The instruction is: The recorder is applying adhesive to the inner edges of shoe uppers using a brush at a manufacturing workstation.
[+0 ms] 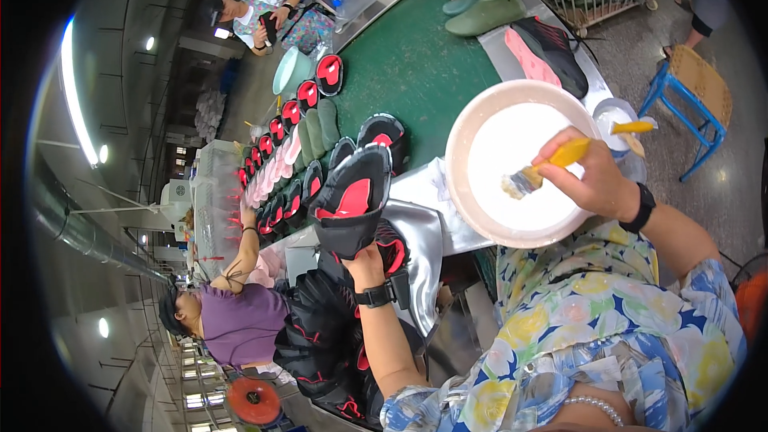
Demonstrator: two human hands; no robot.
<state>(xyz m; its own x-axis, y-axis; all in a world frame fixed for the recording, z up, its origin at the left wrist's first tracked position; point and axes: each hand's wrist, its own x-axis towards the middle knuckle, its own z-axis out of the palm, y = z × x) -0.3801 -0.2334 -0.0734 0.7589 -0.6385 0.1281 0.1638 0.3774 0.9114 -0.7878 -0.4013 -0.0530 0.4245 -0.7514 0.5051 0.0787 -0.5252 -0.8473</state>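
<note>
My left hand (366, 266) is closed around one end of a black shoe upper (352, 206), holding it up with its underside and red patch in sight. In my right hand (598, 182) is a paintbrush (570, 152) with a yellow handle. Its bristles are at the white liquid (506, 132) in a round pale pink basin (457, 172); whether they dip in, I cannot tell. Below my left hand lies a pile of black uppers (316, 336) with red trim. Beside the basin, a small tub (610, 116) holds another yellow-handled brush (632, 126).
A green conveyor belt (400, 48) runs past the metal worktable. Green shoe lasts (488, 14) and a black shoe with pink sole (534, 58) lie beyond the basin. Rows of uppers (308, 94) line the left. Two co-workers (240, 316) are there. A blue-framed stool (696, 92) stands right.
</note>
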